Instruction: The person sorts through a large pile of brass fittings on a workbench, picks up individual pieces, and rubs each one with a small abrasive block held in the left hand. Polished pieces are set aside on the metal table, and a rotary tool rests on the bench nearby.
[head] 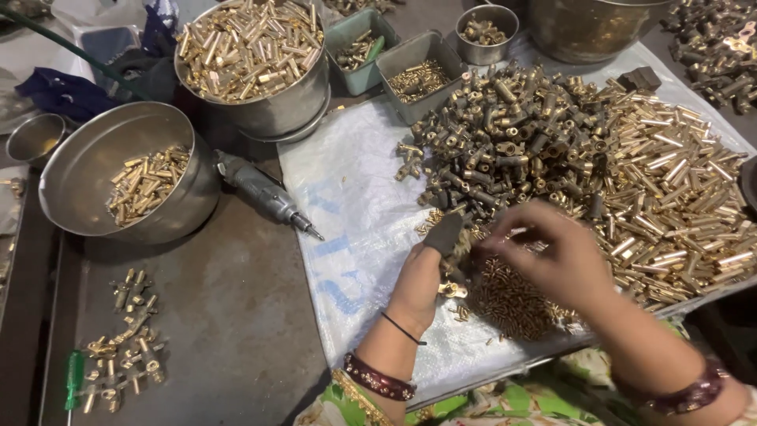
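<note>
My left hand [422, 280] is closed around a small brass fitting, its thumb capped by a dark finger cover, just over a mound of small brass screws [509, 300]. My right hand [552, 252] hovers beside it, blurred, fingers pinched toward the left hand's part; what they pinch is too small to see. Both hands work above a white plastic sheet [355, 205]. A big heap of brass fittings and tubes [583, 158] lies right behind the hands.
A steel bowl [87, 170] with some brass tubes sits at the left, a fuller steel pot [260, 63] behind it. An electric screwdriver [264, 193] lies between bowl and sheet. Small trays [418, 75] stand behind. Assembled fittings [126, 347] and a green screwdriver [72, 379] lie front left.
</note>
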